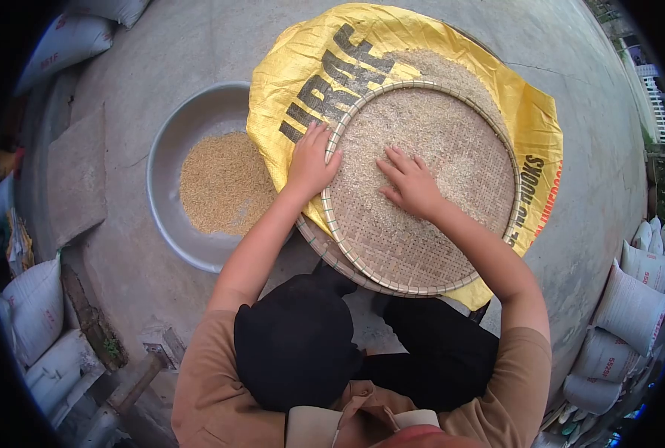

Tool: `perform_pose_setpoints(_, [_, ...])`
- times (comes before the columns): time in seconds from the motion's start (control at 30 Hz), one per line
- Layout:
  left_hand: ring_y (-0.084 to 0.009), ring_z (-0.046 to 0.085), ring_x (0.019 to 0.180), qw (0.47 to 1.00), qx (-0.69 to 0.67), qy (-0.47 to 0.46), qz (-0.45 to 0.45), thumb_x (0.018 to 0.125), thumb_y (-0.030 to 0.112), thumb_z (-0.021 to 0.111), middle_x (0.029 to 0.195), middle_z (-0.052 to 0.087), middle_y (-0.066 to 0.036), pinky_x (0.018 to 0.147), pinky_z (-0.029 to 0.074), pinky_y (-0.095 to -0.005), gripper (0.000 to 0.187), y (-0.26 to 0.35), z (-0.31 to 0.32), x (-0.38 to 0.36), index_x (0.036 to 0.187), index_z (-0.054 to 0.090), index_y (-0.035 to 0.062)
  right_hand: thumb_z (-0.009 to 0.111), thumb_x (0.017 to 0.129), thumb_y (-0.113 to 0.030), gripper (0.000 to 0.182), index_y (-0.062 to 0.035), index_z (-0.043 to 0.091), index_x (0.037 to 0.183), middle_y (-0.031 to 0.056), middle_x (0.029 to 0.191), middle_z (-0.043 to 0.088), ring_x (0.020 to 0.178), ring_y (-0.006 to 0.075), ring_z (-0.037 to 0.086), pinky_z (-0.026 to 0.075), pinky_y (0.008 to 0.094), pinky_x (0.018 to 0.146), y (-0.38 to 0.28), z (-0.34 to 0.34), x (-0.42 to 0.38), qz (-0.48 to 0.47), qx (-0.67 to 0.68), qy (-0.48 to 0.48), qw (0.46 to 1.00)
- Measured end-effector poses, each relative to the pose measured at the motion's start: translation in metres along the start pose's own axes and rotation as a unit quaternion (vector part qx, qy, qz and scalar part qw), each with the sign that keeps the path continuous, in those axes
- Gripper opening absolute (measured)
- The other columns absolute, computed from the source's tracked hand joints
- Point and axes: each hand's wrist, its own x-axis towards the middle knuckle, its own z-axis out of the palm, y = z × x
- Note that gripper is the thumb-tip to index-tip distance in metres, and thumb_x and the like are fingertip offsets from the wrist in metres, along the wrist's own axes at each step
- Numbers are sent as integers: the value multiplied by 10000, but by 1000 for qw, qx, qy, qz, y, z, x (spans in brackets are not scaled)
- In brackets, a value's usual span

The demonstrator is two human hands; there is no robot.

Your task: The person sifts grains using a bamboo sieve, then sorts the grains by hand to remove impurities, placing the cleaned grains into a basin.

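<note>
A round woven winnowing basket lies in front of me, with pale grain spread over its upper and middle part. My left hand rests on the basket's left rim, its fingers stretched out over the rim and the yellow sack. On the grain near the basket's middle lies my right hand, palm down with fingers spread. The yellow sack is laid out beneath the basket, and more grain sits on it beyond the far rim. Part of a second woven tray shows under the near left edge.
Left of the basket stands a wide metal basin holding golden unhusked grain. Filled white sacks are stacked at the right and at the left. Another white sack lies at the upper left on the concrete floor.
</note>
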Motion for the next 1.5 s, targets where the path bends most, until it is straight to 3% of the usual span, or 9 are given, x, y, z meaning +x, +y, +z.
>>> perform_pose_setpoints(0.23, [-366, 340, 1301, 1000, -7, -13, 3, 844, 271, 558, 1318, 459, -199, 1041, 295, -454, 451, -2, 1, 0, 1176, 522, -32, 518, 893, -370, 447, -193, 482, 1302, 31, 1448, 340, 1337, 253, 313, 250, 483, 1075, -19, 18, -45, -199, -10, -61, 978])
perform_pose_setpoints(0.4, [-365, 343, 1299, 1000, -5, -12, 2, 845, 269, 560, 1320, 458, -197, 1042, 293, -451, 450, -2, 0, 0, 1174, 522, -35, 501, 901, -363, 428, -211, 485, 1300, 32, 1459, 323, 1351, 234, 291, 262, 485, 1066, 39, -17, -77, -8, -120, -59, 991])
perform_pose_setpoints(0.6, [-371, 352, 1293, 1000, 0, -9, 2, 836, 261, 585, 1323, 462, -193, 1052, 300, -430, 466, -1, -1, 0, 1176, 511, -47, 503, 903, -347, 478, -183, 433, 1346, 64, 1459, 321, 1353, 265, 281, 252, 494, 1068, 83, -18, -134, 218, -82, 32, 972])
perform_pose_setpoints(0.73, [-365, 335, 1305, 1000, 3, -22, -3, 838, 261, 584, 1342, 443, -189, 1058, 290, -427, 475, 0, -2, 0, 1187, 501, -49, 555, 871, -238, 411, -118, 521, 1262, 115, 1425, 370, 1333, 292, 322, 288, 512, 1043, 64, -16, -168, 233, -21, 50, 971])
perform_pose_setpoints(0.9, [-370, 332, 1304, 1000, 4, -22, 2, 844, 257, 565, 1341, 441, -194, 1051, 284, -450, 465, -3, 0, 0, 1189, 502, -49, 652, 769, -46, 263, -47, 639, 1031, 166, 1370, 421, 1243, 353, 428, 400, 366, 987, 42, -22, -179, 200, 43, 179, 962])
perform_pose_setpoints(1.07, [-351, 312, 1323, 999, 8, -38, -6, 853, 250, 572, 1359, 427, -181, 1074, 273, -417, 475, 1, -2, 0, 1206, 483, -54, 678, 762, -68, 199, -37, 638, 954, 132, 1173, 561, 1040, 286, 563, 467, 354, 849, 60, -35, -181, 242, 19, 285, 927])
perform_pose_setpoints(1.17, [-369, 319, 1312, 1000, -4, -30, 2, 849, 243, 567, 1351, 432, -199, 1060, 276, -443, 478, -1, -1, 1, 1213, 487, -57, 688, 779, -137, 187, -40, 631, 929, 102, 808, 620, 688, 226, 604, 482, 325, 621, 67, -37, -182, 288, 134, 187, 930])
perform_pose_setpoints(1.3, [-360, 331, 1308, 999, 15, -33, 2, 854, 241, 559, 1342, 440, -205, 1067, 274, -423, 486, -2, 1, 2, 1221, 482, -68, 673, 801, -206, 195, -51, 635, 914, 95, 802, 620, 714, 252, 601, 483, 335, 647, 54, -47, -172, 320, 163, 45, 932])
perform_pose_setpoints(1.5, [-368, 333, 1305, 999, 14, -37, 0, 855, 242, 557, 1331, 451, -205, 1064, 276, -429, 470, -2, 2, 1, 1207, 492, -62, 660, 792, -174, 155, -56, 630, 887, 84, 833, 593, 811, 264, 591, 479, 358, 712, 51, -36, -168, 225, 181, 79, 954])
